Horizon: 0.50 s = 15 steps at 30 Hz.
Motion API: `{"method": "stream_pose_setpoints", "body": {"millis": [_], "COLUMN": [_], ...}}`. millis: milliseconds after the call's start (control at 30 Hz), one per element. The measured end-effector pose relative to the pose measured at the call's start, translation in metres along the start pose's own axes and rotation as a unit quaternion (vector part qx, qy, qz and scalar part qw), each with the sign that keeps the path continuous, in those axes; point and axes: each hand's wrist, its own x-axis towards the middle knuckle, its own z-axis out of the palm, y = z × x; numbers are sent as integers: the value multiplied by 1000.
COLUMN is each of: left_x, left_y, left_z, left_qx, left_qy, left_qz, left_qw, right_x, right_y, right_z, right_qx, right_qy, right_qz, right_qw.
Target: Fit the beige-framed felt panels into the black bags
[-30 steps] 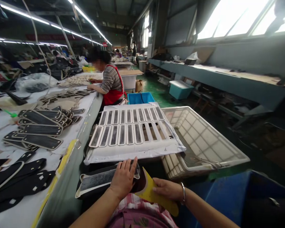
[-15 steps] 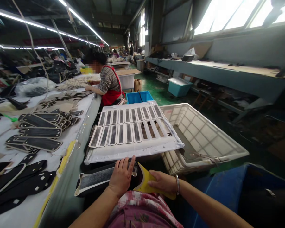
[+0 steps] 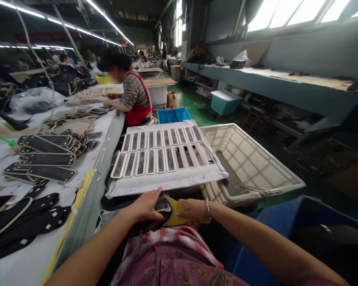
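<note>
My left hand lies on a long dark panel with a pale edge, held low in front of me. Its fingers are stretched out, with the thumb apart, and hand and forearm cover most of the panel. My right hand is closed around a flat yellow piece with a curved end. That end meets the right end of the panel, close to my left fingertips. Just beyond my hands, a white-covered board carries two rows of pale-rimmed dark strips.
A white plastic crate stands right of the board, with a blue bin nearer me. On the left table lie stacked dark strips and black pieces. A co-worker in a red apron sits ahead.
My left hand has shifted slightly up and its forearm now covers more of the panel. My right hand and the yellow piece have moved a little left and up. The view has shifted slightly.
</note>
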Motion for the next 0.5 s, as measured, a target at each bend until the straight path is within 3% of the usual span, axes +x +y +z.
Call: {"method": "stream_pose_setpoints", "body": {"millis": [67,133,200,233,333,400,500], "left_x": [8,13,13,13,10,9,8], "left_y": [-2,0,2,3,5,6,5], "left_z": [-5,-2,5,8,15,18,20], "left_qx": [11,24,34,39,51,57,74], "left_qy": [-24,-12,13,25,51,64,90], "left_qz": [-4,-6,-7,-7,-5,-3,3], "left_qw": [1000,1000,999,999,997,996,993], "right_x": [-3,-7,-10,-9,10,34,69], "right_y": [2,10,26,36,69,84,92], "right_z": [-8,-15,-17,-14,8,28,51], "right_qx": [24,48,167,251,446,479,513], "right_qy": [-29,-44,12,66,224,244,219], "right_qz": [21,42,28,8,-41,-21,17], "right_qw": [999,997,985,966,866,843,830]}}
